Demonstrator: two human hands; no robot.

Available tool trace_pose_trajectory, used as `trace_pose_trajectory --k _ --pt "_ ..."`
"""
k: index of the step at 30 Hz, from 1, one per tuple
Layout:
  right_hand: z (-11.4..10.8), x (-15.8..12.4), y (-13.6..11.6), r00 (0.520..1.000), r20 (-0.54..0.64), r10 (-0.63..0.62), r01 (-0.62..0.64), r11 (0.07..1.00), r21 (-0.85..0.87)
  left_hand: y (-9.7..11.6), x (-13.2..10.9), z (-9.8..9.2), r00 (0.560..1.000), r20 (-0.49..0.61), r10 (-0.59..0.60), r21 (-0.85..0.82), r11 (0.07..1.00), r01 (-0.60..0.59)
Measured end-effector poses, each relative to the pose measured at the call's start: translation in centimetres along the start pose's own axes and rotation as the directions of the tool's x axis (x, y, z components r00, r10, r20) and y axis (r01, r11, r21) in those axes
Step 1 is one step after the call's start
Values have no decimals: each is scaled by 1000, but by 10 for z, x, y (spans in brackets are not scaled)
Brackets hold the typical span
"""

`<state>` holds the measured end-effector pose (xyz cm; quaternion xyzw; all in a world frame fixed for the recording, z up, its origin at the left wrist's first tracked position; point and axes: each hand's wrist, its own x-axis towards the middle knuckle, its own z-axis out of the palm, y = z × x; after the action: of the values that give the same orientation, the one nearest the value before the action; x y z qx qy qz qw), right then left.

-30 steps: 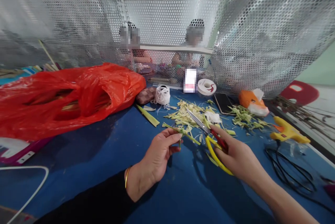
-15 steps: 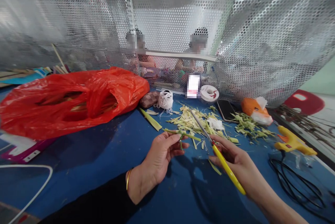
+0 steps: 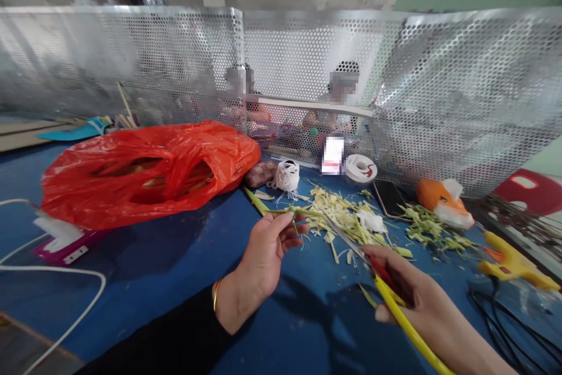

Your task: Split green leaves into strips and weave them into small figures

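Note:
Between the thumb and fingers of my left hand (image 3: 263,258) is a thin green leaf strip (image 3: 307,213), with a short end hanging below the fingertips. My right hand (image 3: 424,302) grips a pair of scissors (image 3: 406,322) with yellow handles, partly spread apart. Their metal blades point up and left, toward the strip but apart from it. Beyond both hands lies a pile of pale yellow-green leaf scraps (image 3: 329,205). A wider leaf strip (image 3: 255,200) rests behind my left hand, and a narrow sliver (image 3: 367,296) lies near my right fingers.
A red plastic bag (image 3: 153,199) sits at left, near a white cable (image 3: 65,269). Along the back are white string (image 3: 287,178), a ribbon spool (image 3: 360,168), a dark phone (image 3: 390,198) and an orange tissue pack (image 3: 443,202). A yellow glue gun (image 3: 513,264) lies right. People sit behind the perforated screen (image 3: 298,41).
My right hand has drawn back to the right and down with the scissors, whose handles are now spread wider. My left hand still holds the strip, slightly farther left. The camera view has shifted.

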<state>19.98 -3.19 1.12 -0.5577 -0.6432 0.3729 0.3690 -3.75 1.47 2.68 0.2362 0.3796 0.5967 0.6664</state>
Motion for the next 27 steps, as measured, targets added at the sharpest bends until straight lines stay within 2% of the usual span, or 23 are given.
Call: trace_pose_trajectory --k 4,8,12,16,21,27 --pt "10 -2 -10 998 34 52 -50 998 -45 -3 -1 0 1000 1 8 24 1000 -8" --pt "15 -3 -13 1000 -8 -8 8 996 -86 -7 -3 0 1000 -5 -12 57 998 13" --pt "16 -3 -9 999 38 -14 18 996 -91 -10 -5 0 1000 16 -26 84 996 24" --pt "17 -4 -9 998 67 9 -6 999 -44 -10 -6 -1 999 27 -38 89 995 36" --pt "17 -7 -5 992 113 58 -70 992 105 -9 -5 -1 998 43 -36 86 996 32" --pt "17 -7 -2 986 158 48 -77 981 181 -8 -5 1 999 42 -28 88 996 24"
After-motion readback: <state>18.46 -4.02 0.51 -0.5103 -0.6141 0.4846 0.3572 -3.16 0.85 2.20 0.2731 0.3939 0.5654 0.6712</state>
